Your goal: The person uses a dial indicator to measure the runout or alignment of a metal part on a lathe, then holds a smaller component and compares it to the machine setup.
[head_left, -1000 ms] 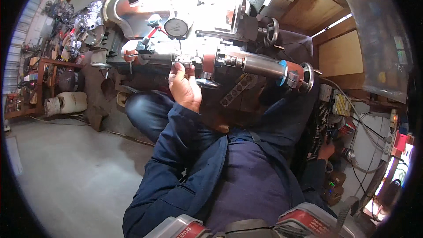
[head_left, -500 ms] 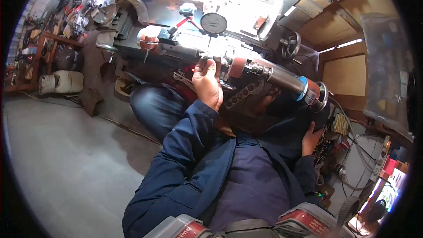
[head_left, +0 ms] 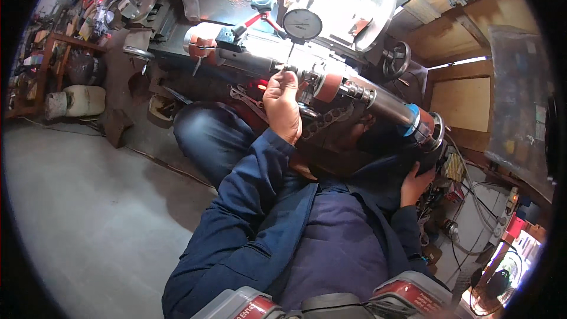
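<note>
Dial gauge (head_left: 302,25) looks already set up, my left hand (head_left: 283,103) pinched closed on the metal part (head_left: 306,75) below it, right hand (head_left: 417,186) half-curled by my leg (head_left: 378,162), hold unclear; what's left, can't tell.

one dial gauge (head_left: 302,25), three reddish collars (head_left: 328,87)

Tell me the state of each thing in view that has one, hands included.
Left hand: pinching at a small metal part
Right hand: beside the right knee, thumb apart from fingers
Dial gauge: on a red arm, dial uncovered
Jacket: worn, front open
Plastic sheet: hanging, wrinkled
Pale container: apparently on its side
</note>
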Demonstrator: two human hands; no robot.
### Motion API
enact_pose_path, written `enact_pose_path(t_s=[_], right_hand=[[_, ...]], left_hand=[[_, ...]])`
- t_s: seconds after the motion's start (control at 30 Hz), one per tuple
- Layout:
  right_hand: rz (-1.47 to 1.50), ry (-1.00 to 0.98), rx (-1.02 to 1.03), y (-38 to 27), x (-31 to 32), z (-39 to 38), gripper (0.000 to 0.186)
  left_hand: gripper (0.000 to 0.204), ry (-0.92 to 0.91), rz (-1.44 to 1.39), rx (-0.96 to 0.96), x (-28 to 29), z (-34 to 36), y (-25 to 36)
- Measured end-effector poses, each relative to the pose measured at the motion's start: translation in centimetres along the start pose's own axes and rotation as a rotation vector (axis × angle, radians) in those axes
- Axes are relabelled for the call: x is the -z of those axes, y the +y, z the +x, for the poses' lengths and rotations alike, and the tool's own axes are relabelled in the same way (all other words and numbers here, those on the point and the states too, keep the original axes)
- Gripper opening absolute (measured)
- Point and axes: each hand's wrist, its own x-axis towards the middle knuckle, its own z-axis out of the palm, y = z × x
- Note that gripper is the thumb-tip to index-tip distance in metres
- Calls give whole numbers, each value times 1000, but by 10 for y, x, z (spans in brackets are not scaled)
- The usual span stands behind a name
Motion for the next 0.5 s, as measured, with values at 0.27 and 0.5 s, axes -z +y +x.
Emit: enact_pose_path(t_s=[0.27,0.5], right_hand=[[344,30,1091,-152,33,-69,40],[466,-89,1210,-216,39,-75,35]], left_hand=[[12,77,29,-11,-10,-2,7],[13,91,3,-9,-13,0,11]])
